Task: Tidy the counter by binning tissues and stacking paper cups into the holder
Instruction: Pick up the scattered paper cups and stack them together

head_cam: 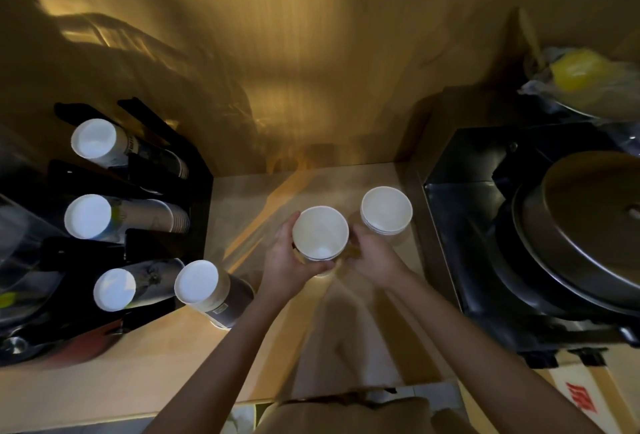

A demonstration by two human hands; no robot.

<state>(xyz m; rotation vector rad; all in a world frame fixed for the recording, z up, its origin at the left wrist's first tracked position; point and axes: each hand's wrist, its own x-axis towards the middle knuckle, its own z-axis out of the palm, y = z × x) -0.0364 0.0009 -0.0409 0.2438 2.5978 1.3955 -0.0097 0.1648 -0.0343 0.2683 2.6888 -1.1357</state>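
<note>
Left hand (287, 257) fingers wrapped round the held cup stack (320, 234), lifted off the counter (156, 357). Right hand (372, 253) fingers cupped at its far side; grip can't tell. Second cup stack (387, 210) just beyond right fingers, cup holder (194, 191) well left. Risk: right knuckles nudge second stack over; nested cups slip apart.

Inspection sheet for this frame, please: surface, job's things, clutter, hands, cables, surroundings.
Surface: tan counter, dimly lit.
Job's things: held cups; second cup stack standing upright beside them; holder with three cup columns; loose stack beside it. No tissues seen.
Clutter: yellow bag, far right.
Hands: left hand and right hand both grip the held cups.
Cables: nothing seen.
Surroundings: black machine at right.
</note>
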